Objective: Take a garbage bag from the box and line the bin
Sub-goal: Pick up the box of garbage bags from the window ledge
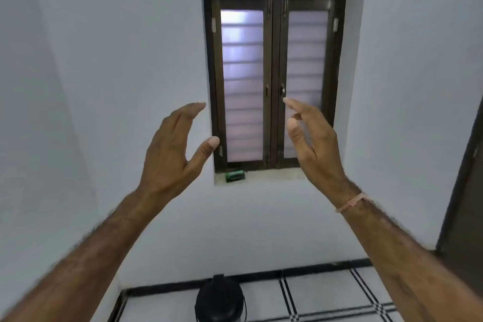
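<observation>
Both hands raised, left hand (170, 149) and right hand (313, 144) spread wide, empty; green box (234, 175) on sill (271, 174), black bin (219, 298) below

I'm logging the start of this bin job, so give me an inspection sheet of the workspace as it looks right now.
Surface: white tiled floor with black line pattern, bare where visible.
Job's things: small green box on the window sill; black bin on the floor against the wall, under the window; whether it is lined cannot be told.
Clutter: nothing seen.
Grippers: left hand and right hand raised in front of the window, fingers spread, both empty; a thread band on the right wrist.
Cables: nothing seen.
Surroundings: plain pale wall, closed dark-framed window, dark door edge at right.
</observation>
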Tool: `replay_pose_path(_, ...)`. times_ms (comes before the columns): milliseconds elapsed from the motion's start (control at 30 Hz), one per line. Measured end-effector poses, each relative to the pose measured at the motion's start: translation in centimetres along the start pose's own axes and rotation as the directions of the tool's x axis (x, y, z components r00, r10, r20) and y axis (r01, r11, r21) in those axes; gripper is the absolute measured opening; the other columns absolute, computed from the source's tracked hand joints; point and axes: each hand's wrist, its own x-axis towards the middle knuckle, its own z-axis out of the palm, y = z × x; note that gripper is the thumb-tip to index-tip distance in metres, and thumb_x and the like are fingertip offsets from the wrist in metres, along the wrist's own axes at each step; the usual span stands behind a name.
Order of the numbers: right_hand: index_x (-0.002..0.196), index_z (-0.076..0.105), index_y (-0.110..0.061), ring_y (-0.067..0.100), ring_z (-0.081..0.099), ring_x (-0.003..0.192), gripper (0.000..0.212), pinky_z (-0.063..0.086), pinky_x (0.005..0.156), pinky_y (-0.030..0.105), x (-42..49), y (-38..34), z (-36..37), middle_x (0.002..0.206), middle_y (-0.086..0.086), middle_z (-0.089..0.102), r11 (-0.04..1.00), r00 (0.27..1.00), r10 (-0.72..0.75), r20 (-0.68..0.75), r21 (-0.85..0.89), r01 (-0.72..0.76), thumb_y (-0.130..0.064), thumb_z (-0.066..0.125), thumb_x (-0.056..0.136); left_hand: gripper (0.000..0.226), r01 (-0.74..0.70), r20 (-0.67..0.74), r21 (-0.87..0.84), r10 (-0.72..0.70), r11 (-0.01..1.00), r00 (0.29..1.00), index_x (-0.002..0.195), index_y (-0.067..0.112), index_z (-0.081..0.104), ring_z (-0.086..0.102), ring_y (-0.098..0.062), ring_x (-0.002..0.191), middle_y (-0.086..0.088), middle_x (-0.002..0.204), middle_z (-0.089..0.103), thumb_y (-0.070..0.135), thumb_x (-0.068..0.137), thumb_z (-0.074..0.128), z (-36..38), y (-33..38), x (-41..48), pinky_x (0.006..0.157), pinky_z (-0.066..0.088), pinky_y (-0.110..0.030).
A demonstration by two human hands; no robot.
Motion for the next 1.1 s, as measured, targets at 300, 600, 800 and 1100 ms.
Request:
replay_pose_path(300,0.147,0.056,-0.028,-0.018,0.052,0.121,0.049,0.046,0.105,0.021,-9.9,18.4,4.5,0.148,-0.011,0.059,0.924,0.914,0.377,0.149,0.011,-0.383,-0.048,0.045,0.105,0.07,0.304,0.294,-0.007,-0.288,0.953,0.911,0.156,0.03,0.04,0.045,-0.016,0.142,0.005,0.158,0.047,0.067,0.096,0.044,19.0,-4.7,-5.9,0.109,0.043,-0.038)
replay_pose_path(600,0.144,0.057,-0.028,0.005,0.063,0.115,0.041,0.052,0.095,0.027,-12.5,33.7,8.5,0.136,-0.01,0.065,0.803,0.754,0.584,0.302,-0.072,-0.592,-0.042,0.047,0.108,0.067,0.6,0.393,0.051,-0.568,0.798,0.723,0.155,0.029,0.04,0.042,-0.015,0.143,0.005,0.157,0.047,0.062,0.098,0.051,35.7,-7.4,-9.1,0.108,0.038,-0.032)
replay_pose_path(800,0.145,0.057,-0.026,0.01,0.065,0.114,0.044,0.053,0.093,0.028,-12.3,43.1,14.0,0.139,-0.009,0.063,0.758,0.664,0.638,0.391,-0.169,-0.63,-0.044,0.046,0.107,0.063,0.727,0.412,0.012,-0.666,0.686,0.622,0.153,0.029,0.044,0.043,-0.011,0.142,0.008,0.153,0.048,0.057,0.098,0.055,45.8,-11.4,-9.3,0.107,0.036,-0.028)
replay_pose_path(1100,0.143,0.057,-0.033,0.006,0.065,0.112,0.04,0.055,0.093,0.032,-10.6,57.7,23.7,0.136,-0.016,0.062,0.675,0.511,0.715,0.477,-0.28,-0.682,-0.046,0.051,0.106,0.062,0.869,0.456,-0.07,-0.759,0.49,0.465,0.152,0.027,0.048,0.048,-0.011,0.139,0.011,0.152,0.05,0.05,0.096,0.063,61.1,-21.8,-6.8,0.116,0.04,-0.036)
